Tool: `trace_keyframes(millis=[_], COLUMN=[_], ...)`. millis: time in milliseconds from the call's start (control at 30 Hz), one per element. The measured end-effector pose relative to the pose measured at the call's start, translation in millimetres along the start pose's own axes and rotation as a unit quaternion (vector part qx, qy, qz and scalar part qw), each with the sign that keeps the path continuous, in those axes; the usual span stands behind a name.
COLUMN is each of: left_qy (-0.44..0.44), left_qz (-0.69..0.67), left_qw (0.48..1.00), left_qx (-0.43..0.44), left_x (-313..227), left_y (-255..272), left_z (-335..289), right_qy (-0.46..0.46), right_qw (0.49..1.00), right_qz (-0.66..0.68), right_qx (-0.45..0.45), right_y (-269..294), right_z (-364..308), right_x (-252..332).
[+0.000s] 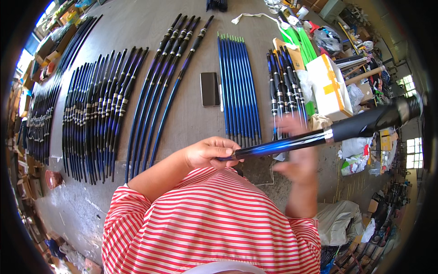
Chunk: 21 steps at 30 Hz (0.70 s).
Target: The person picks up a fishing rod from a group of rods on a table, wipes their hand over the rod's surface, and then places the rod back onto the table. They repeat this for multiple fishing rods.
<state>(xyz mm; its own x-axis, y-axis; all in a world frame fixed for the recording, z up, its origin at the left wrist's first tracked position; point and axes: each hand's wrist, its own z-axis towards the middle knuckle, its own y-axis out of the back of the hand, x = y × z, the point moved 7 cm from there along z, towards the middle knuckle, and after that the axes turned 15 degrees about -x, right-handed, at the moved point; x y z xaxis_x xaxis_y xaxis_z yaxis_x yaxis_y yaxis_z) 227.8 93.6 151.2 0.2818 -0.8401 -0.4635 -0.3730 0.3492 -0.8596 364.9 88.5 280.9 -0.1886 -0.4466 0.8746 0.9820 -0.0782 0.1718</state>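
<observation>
My left hand [211, 153] is closed around the narrow end of a fishing rod section [285, 144], glossy blue and black with a silver band and a thick black grip. It slants up to the right, across my front. Smeared by motion, my right hand [301, 160] is at the rod's middle, with fingers above it and thumb below, spread apart. Whether it touches the rod is not clear. On the table [182, 114] beyond lie a row of thin blue rod sections [239, 86] with green tips and a group of longer blue rods [171, 68].
A black phone [210, 89] lies left of the thin sections. More rods [93, 114] fill the table's left side. To the right are several black-handled rods [285, 82], a white box [326, 86] with orange tape and bright green strips [305, 41]. Grey cloth [337, 221] sits low right.
</observation>
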Motion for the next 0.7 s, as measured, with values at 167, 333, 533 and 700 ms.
trace_keyframes(millis=[167, 333, 533, 700], left_qy=[-0.123, -0.149, -0.113, -0.089], left_qz=[0.082, 0.162, 0.381, 0.355], left_qw=[0.989, 0.973, 0.857, 0.816], left_qx=[-0.022, -0.064, -0.328, -0.447], left_x=[-0.4, -0.5, 12.4, 37.7], left_y=[-13.7, -0.6, 95.9, 107.7], left_z=[1.6, -10.3, -96.9, -216.3], right_qy=[-0.107, -0.151, -0.193, -0.286], right_qw=[0.994, 0.983, 0.942, 0.906], right_qz=[0.023, 0.099, 0.177, 0.232], right_qx=[0.027, -0.002, -0.209, -0.207], right_y=[-60.0, -49.5, 55.7, 94.0], right_z=[-29.4, -16.1, 49.4, 82.0], right_x=[-35.9, -41.5, -75.1, -135.4])
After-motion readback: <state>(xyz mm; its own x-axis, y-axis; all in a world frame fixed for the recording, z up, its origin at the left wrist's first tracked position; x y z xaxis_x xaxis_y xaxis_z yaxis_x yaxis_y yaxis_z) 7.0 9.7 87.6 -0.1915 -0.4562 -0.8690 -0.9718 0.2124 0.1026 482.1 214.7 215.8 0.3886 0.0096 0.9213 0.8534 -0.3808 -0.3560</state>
